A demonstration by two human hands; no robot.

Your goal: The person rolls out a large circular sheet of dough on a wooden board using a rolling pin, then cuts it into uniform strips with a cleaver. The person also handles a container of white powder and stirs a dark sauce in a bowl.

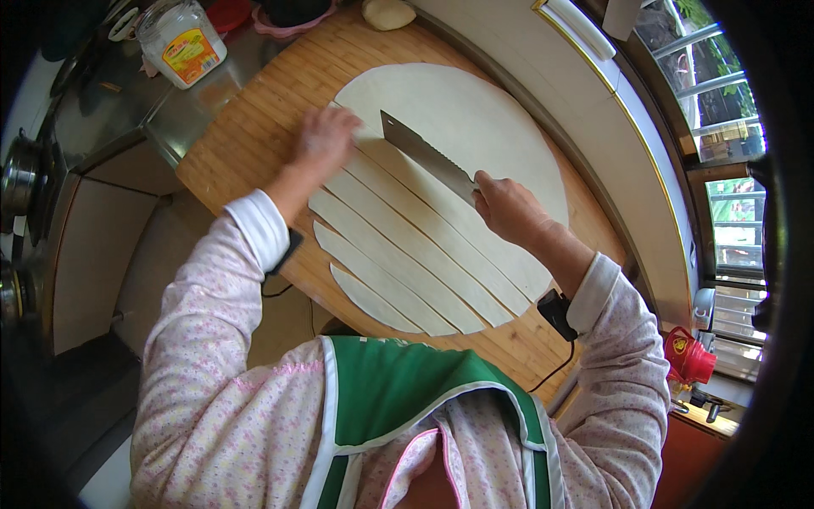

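A large round sheet of rolled dough lies on a wooden board. Its near left part is cut into several long, roughly parallel strips, with narrow gaps between them. My right hand grips the handle of a kitchen knife with a broad metal blade and a notched back, held over the dough. The blade points to the upper left, and its shadow falls across the strips. At the dough's left edge is my left hand, blurred, with fingers near the ends of the strips; whether it touches the dough is unclear.
A lump of dough sits at the board's far edge. On the metal counter at the upper left stand a labelled jar and a pink basin. A wall and window ledge curve along the right; a red thermos-like container stands farther right.
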